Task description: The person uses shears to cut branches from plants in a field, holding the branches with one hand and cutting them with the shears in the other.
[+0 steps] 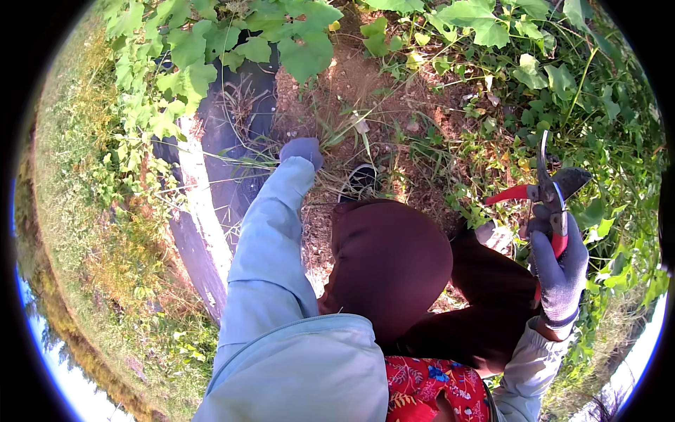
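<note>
My left hand [302, 152], in a grey glove, is closed around a bunch of thin grass stems [248, 161] low over the soil. Blades stick out on both sides of the fist; the fingers themselves are mostly hidden. Off to the right, my right hand [560, 264] wears a matching glove and grips a pair of pruning shears [551, 198] with red handles. Their blades are spread apart and point away from me, with nothing between them. One red handle stands out to the left of the fingers.
Black plastic mulch film [240, 113] runs along the left side. Broad-leaved vines [306, 45] hang over its far end, and more leafy growth [585, 100] crowds the right. Bare reddish soil [350, 74] lies ahead. My bent knee [393, 258] and dark shoe [363, 180] are between the hands.
</note>
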{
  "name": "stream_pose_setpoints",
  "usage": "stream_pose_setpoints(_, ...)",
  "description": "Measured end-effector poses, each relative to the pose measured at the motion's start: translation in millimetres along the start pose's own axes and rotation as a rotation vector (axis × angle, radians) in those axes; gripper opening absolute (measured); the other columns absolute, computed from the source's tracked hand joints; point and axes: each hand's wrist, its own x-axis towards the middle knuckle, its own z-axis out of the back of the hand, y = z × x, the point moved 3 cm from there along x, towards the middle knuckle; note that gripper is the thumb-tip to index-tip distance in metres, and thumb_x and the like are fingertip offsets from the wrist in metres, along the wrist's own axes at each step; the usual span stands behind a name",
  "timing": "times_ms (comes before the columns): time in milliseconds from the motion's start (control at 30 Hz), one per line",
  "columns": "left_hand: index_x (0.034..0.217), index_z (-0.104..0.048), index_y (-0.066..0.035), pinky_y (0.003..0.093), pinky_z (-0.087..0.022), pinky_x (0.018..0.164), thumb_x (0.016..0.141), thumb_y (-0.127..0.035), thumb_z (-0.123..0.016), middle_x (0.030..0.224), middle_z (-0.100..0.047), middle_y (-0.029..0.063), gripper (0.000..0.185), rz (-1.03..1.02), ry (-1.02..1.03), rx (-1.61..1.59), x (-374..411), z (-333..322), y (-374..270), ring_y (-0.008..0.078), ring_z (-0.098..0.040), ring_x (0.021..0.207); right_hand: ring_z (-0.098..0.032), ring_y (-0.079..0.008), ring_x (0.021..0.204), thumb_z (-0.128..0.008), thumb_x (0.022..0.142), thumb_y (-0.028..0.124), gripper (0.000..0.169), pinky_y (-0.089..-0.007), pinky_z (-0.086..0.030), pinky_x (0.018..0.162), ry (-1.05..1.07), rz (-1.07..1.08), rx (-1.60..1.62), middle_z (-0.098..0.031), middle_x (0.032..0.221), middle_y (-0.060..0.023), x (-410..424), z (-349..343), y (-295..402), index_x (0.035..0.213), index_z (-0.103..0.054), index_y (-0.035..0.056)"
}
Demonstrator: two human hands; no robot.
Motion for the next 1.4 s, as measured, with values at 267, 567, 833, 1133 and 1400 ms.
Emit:
stream_pose_setpoints(267,0.093,-0.069,-0.010,0.0451,-0.051,0.079,0.076,-0.019,-0.057,0.092,-0.068,0.0141,0.023,-0.066,0.064,0.045,-96.9,-21.6,21.6,0.0326,-0.065,0.092,-0.049,-0.0052,0.068,-0.056,0.084,0.003,0.022,-0.0201,-0.040,0.063,0.039,0.041,0.009,-0.059,0.081,-0.0011,-8.1,-0.5,4.4,0.105,-0.059,-0.0013)
stream_pose_setpoints(567,0.106,-0.062,-0.016,0.0448,-0.050,0.076,0.079,-0.025,-0.059,0.114,-0.058,0.0143,0.028,-0.068,-0.052,0.087,-139.4,-26.5,-3.0,0.0338,-0.064,0.088,-0.050,-0.0053,0.070,-0.056,0.085,0.004,0.025,-0.0198,-0.041,0.063,0.019,0.060,-0.012,-0.059,0.083,-0.0009,-12.9,-1.8,1.0,0.109,-0.059,-0.0023)
stream_pose_setpoints(833,0.130,-0.034,-0.005,0.0453,-0.051,0.078,0.077,-0.044,-0.065,0.135,-0.044,0.0205,0.073,0.100,-0.299,-0.242,-54.6,-2.9,5.0,0.0395,-0.062,0.097,-0.051,-0.0068,0.071,-0.056,0.084,0.003,0.024,-0.0215,-0.042,0.066,0.006,0.086,-0.036,-0.059,0.083,-0.0019,-8.1,-5.8,4.8,0.107,-0.060,-0.0019)
stream_pose_setpoints(1133,0.122,-0.054,-0.007,0.0427,-0.049,0.089,0.082,-0.046,-0.061,0.124,-0.057,0.0156,0.056,0.314,0.044,-0.241,6.8,10.0,-2.7,0.0308,-0.060,0.108,-0.052,-0.0079,0.070,-0.056,0.082,0.003,0.021,-0.0223,-0.043,0.065,0.005,0.050,-0.083,-0.060,0.081,-0.0028,-1.5,-3.9,1.0,0.103,-0.060,-0.0008)
stream_pose_setpoints(1400,0.108,-0.068,-0.013,0.0428,-0.050,0.087,0.081,-0.032,-0.063,0.114,-0.065,0.0097,0.034,0.402,0.117,-0.201,39.0,14.9,6.0,0.0282,-0.062,0.106,-0.052,-0.0070,0.066,-0.056,0.081,0.003,0.021,-0.0227,-0.044,0.064,0.024,0.043,-0.157,-0.060,0.077,-0.0024,2.4,-6.5,5.6,0.101,-0.059,-0.0001)
